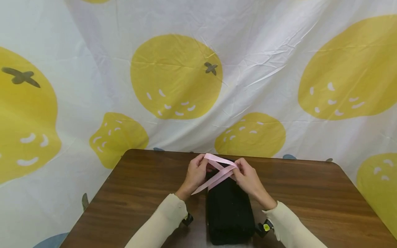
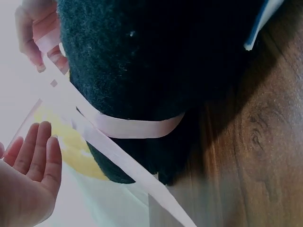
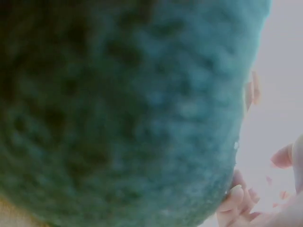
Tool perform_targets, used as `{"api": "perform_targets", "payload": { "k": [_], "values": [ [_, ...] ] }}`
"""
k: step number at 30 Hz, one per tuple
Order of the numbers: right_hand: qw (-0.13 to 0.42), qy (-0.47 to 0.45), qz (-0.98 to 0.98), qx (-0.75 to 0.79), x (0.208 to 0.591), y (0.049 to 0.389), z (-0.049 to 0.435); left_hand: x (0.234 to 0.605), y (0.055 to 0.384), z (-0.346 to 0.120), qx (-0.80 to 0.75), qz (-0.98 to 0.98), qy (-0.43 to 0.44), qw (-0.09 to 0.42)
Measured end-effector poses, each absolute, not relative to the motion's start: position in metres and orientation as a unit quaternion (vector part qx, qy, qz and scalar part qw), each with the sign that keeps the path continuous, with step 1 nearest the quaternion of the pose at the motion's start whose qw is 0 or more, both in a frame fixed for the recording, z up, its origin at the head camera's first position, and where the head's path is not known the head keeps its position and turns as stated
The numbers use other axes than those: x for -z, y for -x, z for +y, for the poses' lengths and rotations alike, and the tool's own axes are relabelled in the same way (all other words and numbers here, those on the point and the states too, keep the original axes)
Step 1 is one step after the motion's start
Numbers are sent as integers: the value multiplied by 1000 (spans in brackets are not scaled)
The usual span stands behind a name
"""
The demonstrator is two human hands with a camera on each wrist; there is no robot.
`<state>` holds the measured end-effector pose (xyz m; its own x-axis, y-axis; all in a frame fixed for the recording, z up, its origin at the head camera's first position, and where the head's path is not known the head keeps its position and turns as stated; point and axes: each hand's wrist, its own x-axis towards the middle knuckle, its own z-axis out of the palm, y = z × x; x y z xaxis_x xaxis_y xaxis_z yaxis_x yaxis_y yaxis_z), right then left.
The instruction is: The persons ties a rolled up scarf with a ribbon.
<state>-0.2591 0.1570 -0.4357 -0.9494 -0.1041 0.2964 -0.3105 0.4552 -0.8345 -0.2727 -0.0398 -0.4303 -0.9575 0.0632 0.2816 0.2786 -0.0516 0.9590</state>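
On the tabletop lies a long black bundle [image 1: 231,213] with a fuzzy, fleece-like surface. A pink ribbon [image 2: 137,128] wraps round its far part, and its strands cross above the bundle in the head view. My left hand [image 1: 196,175] pinches a ribbon strand [image 1: 221,159] between thumb and fingertips, at the bundle's far left. Opposite it, my right hand [image 1: 248,178] pinches the ribbon where strands meet, over the far right side. One loose ribbon tail [image 1: 201,187] hangs toward the lower left. Fuzzy cloth [image 3: 118,118] fills most of the right wrist view.
A brown wood-grain table [image 1: 149,182] extends on both sides of the bundle. Behind its far edge hangs a white curtain [image 1: 242,79] printed with yellow fruit. In the left wrist view, a thin pale object with a blue edge [image 2: 265,21] juts out beside the bundle.
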Motion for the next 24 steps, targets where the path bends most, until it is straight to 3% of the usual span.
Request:
{"api": "perform_targets", "payload": {
  "k": [7, 15, 24],
  "values": [
    [84, -77, -837, -535, 435, 263, 160, 415, 262, -44, 709, -689, 115, 94],
    [98, -54, -831, -544, 435, 265, 167, 446, 286, -51, 727, -670, 99, 110],
    [83, -31, -798, -597, 431, 268, 174, 428, 273, -61, 744, -654, 87, 104]
  ]
}}
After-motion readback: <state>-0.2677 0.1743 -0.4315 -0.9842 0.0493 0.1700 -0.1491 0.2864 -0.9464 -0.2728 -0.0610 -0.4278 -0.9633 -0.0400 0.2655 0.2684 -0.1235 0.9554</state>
